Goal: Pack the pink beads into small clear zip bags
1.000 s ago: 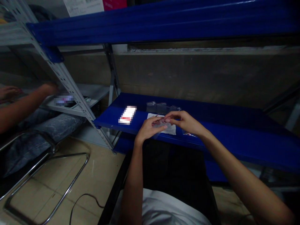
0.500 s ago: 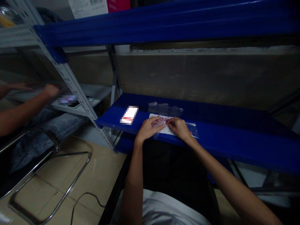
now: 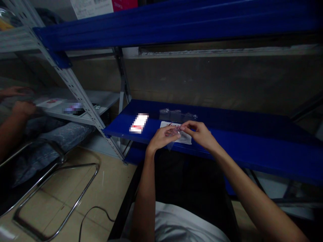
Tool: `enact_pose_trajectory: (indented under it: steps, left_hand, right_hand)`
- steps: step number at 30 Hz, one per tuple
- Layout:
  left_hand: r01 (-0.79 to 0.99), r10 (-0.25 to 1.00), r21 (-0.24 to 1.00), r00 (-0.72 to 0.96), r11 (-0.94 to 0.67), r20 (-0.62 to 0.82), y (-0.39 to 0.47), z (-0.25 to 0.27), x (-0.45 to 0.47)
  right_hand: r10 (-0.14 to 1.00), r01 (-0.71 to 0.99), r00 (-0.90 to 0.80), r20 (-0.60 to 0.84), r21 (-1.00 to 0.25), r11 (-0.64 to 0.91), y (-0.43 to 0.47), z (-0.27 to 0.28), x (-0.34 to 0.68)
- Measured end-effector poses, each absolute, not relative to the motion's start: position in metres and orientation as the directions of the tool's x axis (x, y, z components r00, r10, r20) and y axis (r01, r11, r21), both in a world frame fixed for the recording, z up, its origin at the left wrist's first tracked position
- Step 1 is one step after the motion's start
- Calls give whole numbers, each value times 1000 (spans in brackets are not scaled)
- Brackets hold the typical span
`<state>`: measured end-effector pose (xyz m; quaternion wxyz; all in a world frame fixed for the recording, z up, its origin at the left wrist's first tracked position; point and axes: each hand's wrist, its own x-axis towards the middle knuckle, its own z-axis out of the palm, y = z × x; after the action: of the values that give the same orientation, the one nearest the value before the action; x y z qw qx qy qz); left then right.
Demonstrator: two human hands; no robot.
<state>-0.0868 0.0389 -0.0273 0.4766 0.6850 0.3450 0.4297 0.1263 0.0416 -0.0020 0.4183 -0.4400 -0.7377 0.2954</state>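
Note:
My left hand is closed round a small clear plastic bag, whose lower corner hangs below the fingers. My right hand pinches at the bag's upper edge, thumb against forefinger; small reddish bits show by the fingertips, too small to name. Beneath both hands lies a white sheet with reddish marks or pieces near its top edge, partly covered by the hands. Just behind it, more clear plastic bags lie flat on the blue shelf.
A lit phone, its screen blurred, lies left of the sheet. A blue beam crosses above. At left are a grey upright, another person's hand, a metal chair frame and a cable on the floor.
My right hand has risen and turned slightly, fingertips still at the bag. The clear bag beside my right wrist is no longer visible. The other person's hands moved left, exposing a white sheet.

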Motion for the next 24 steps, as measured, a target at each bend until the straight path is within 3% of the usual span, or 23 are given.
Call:
enact_pose_trajectory:
  steps: [4, 8, 11, 14, 18, 24]
  left_hand:
    - [29, 873, 948, 400, -318, 281, 38, -27, -85]
    - [64, 890, 952, 380, -298, 253, 38, -26, -85]
    - [102, 911, 959, 352, -266, 215, 38, -26, -85]
    - [110, 923, 959, 320, -262, 215, 38, -25, -86]
    - [188, 934, 943, 285, -273, 213, 35, -21, -87]
    - [229, 934, 929, 279, -290, 223, 33, -17, -87]
  right_hand:
    - [863, 422, -361, 353, -763, 489, 37, 11, 121]
    - [887, 506, -259, 382, -729, 461, 57, 1, 141]
    - [918, 688, -159, 364, -625, 367, 76, -18, 157]
    - [931, 806, -175, 321, -496, 323, 88, -37, 163]
    - [915, 846, -245, 320, -391, 364, 94, -53, 160]
    - [920, 868, -238, 313, -357, 346, 96, -59, 157]
